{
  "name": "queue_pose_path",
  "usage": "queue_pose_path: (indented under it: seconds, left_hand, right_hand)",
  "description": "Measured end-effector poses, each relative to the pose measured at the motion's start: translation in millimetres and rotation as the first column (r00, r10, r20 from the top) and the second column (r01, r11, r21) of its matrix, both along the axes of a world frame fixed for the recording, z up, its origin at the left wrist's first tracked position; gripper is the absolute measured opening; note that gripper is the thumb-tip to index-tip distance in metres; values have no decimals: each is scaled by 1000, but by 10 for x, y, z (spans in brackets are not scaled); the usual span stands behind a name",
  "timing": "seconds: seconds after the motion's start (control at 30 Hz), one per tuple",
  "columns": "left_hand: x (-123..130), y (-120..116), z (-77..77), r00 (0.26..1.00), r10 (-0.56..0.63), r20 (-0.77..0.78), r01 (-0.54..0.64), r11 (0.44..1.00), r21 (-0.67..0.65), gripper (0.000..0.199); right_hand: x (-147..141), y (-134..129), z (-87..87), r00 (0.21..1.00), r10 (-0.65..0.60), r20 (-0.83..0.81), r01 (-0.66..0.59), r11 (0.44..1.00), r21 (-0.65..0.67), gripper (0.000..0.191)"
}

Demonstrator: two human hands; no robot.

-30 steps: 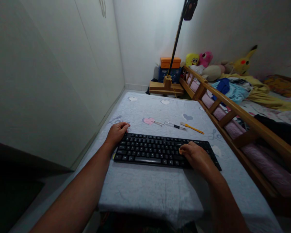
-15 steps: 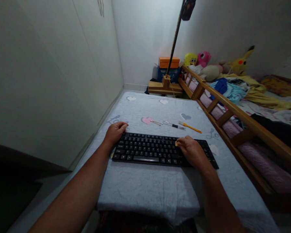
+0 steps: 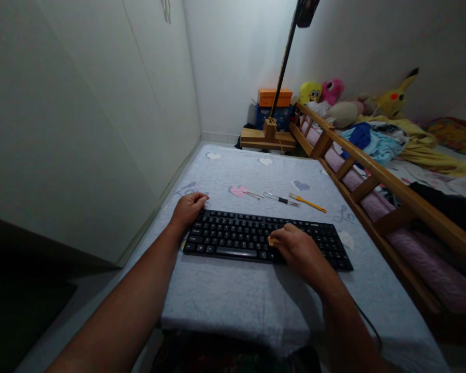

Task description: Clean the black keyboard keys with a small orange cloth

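Note:
A black keyboard (image 3: 229, 235) lies flat on the cloth-covered table, its keys facing up. My left hand (image 3: 188, 208) is closed at its upper left corner, gripping the edge there. Over the keys right of the middle, my right hand (image 3: 297, 248) pinches a small orange-tan piece (image 3: 272, 241), perhaps cloth or sponge, against the keyboard. Most of that piece is hidden by my fingers. Beyond the keyboard lie thin cotton swabs (image 3: 253, 195), a slim metal tool with a black grip (image 3: 282, 200) and a yellow-handled brush (image 3: 308, 202).
A pale, heart-patterned cloth (image 3: 233, 290) covers the table. On the left is a white wardrobe (image 3: 101, 119); on the right runs a wooden bed rail (image 3: 373, 166). A stand with a wooden base (image 3: 267, 137) is behind the table. A cable (image 3: 368, 321) hangs near my right forearm.
My right hand has moved left and slightly nearer me across the keys, with the small piece still pinched. My left hand stays at the keyboard's corner. The view has shifted slightly.

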State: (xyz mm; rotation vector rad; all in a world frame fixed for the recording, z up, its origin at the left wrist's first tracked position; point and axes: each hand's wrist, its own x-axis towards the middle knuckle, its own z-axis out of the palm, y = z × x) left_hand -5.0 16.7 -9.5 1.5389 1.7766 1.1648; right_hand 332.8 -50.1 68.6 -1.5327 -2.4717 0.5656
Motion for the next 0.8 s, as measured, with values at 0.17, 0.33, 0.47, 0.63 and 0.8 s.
queue_pose_path:
  seconds: [0.17,0.33,0.47,0.63,0.8]
  left_hand:
    - [-1,5,-15,1000,1,18,-1,1000,15,33]
    - [5,8,-6,1000,-10,17,10,1000,12,34]
    - [10,9,-3,1000,-15,19,15,1000,11,35]
    - [21,7,10,1000,-16,16,16,1000,9,35]
    - [25,6,21,1000,-16,14,16,1000,11,34]
  right_hand:
    - [-586,40,-67,994,109,-24,-108,993,54,22]
    - [-857,76,-104,984,165,68,-171,982,83,24]
    - [-755,77,-93,983,134,124,-141,988,54,25]
    - [-455,72,-79,991,35,131,-37,999,11,25]
    - [-223,48,-54,992,-36,118,38,999,-15,25]
